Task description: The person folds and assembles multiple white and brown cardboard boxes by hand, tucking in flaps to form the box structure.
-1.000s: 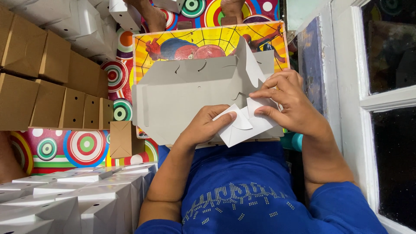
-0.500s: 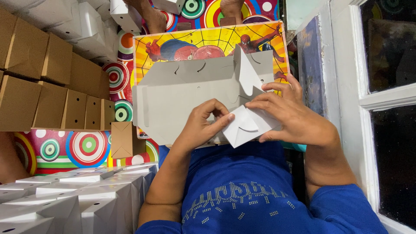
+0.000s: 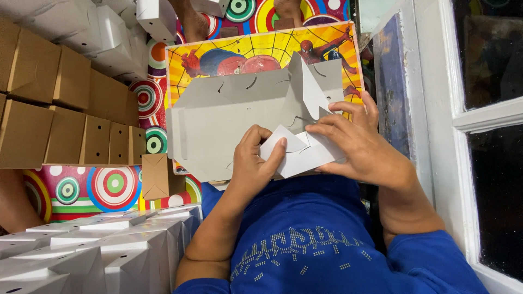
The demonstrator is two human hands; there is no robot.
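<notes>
Since prev frame our left hand [image 3: 253, 163] slid onto the white flap [image 3: 299, 155], pinching it; right hand [image 3: 362, 144] pressing flap against grey box blank [image 3: 218, 125] — fold nearly tucked.

Home box-folding workspace, floor level. Left of the hands, rows of brown cartons [image 3: 60, 117]; below-left, folded white boxes [image 3: 103, 250]. Beyond the grip, a colourful circle-print mat [image 3: 111, 188] and bright printed sheet [image 3: 261, 49]. Right, a white window frame [image 3: 463, 120].

Left hand [image 3: 253, 160] curled, right hand [image 3: 362, 144] fingers spread (both pinching, forearms raised).
</notes>
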